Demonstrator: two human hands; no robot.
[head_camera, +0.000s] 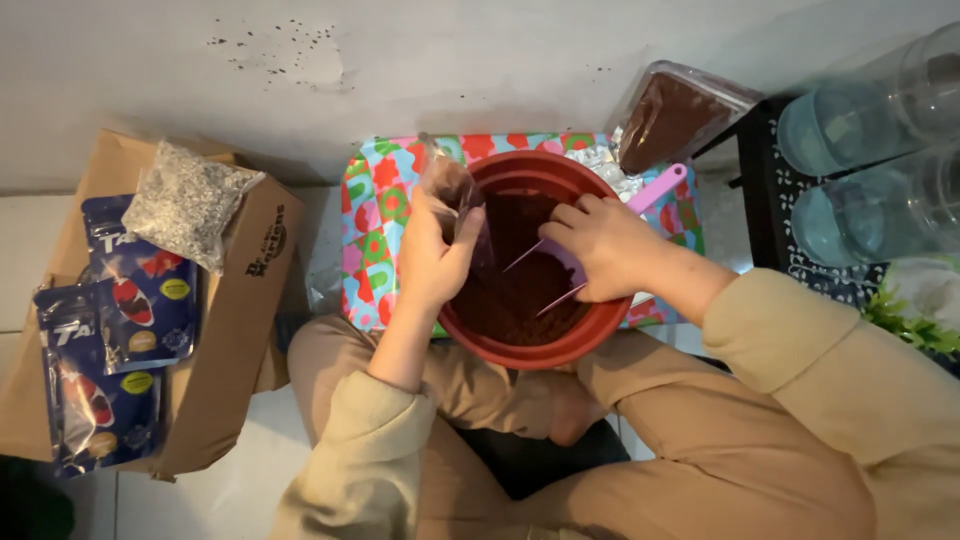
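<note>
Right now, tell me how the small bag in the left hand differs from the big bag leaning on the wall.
The small bag is held upright over the red bowl by the left hand; the big bag leans untouched. The small bag looks only partly filled; the big bag bulges. Both are clear plastic holding brown powder.

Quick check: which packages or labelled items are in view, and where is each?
Cardboard box: left, brown, dark printed mark on its flap.
Blue pouches: three glossy ones lying on the box, red and yellow graphics.
Clear bag: on the box's top, grey granules.
Small clear bag: in left hand, over the red bowl.
</note>
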